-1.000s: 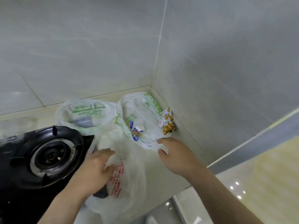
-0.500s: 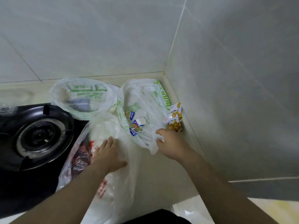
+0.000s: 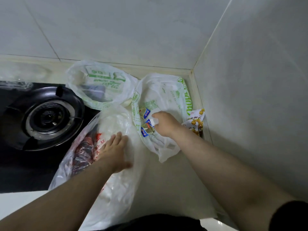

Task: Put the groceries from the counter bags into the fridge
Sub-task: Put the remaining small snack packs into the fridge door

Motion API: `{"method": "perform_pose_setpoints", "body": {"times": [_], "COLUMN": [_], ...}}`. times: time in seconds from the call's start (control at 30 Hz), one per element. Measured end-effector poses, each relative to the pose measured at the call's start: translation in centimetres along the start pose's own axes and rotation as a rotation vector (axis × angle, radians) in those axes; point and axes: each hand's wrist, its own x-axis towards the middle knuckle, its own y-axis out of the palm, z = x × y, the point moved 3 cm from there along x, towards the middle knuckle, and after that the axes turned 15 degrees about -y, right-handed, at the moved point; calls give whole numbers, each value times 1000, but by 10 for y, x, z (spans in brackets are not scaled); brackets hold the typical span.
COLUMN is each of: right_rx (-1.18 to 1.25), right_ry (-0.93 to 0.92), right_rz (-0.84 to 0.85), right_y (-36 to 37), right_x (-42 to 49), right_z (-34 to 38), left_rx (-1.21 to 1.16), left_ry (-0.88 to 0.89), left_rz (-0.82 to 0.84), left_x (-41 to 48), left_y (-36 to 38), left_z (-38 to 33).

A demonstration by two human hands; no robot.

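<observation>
Three thin plastic bags lie on the counter in the wall corner. My left hand (image 3: pixel 115 152) rests flat, fingers apart, on the near bag with red print (image 3: pixel 116 185), which shows dark red contents at its left side. My right hand (image 3: pixel 166 125) is inside the mouth of the right green-printed bag (image 3: pixel 168 92). Its fingers curl around the white cap of a small blue-labelled bottle (image 3: pixel 147 129). Another blue-labelled packet (image 3: pixel 145 112) lies just beyond it. The back green-printed bag (image 3: pixel 100 84) holds a grey-blue item.
A snack packet with yellow nuts printed on it (image 3: pixel 195 121) leans against the right wall beside the bag. A black gas burner (image 3: pixel 48 117) sits at the left, touching the bags. Tiled walls close the counter behind and to the right.
My right hand has moved from the bag's near edge into its mouth and onto the small bottle. My left hand stays flat on the near bag. The view has tilted down.
</observation>
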Motion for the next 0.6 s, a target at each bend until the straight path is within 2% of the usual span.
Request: {"method": "perform_pose_setpoints", "body": {"times": [0.07, 0.3, 0.47, 0.6], "right_rx": [-21, 39, 275, 468], "right_ry": [-14, -18, 48, 93], "right_rz": [22, -82, -286, -203], "right_y": [7, 12, 2, 10], "right_x": [6, 13, 8, 10], "right_z": [-5, -18, -16, -4], "left_rx": [-8, -8, -14, -13], "left_ry": [-2, -10, -9, -17], "left_rz": [-4, -4, 5, 16], "left_x": [-1, 2, 1, 2], "left_y": [-1, 2, 1, 2], "left_z": [-1, 1, 0, 0]}}
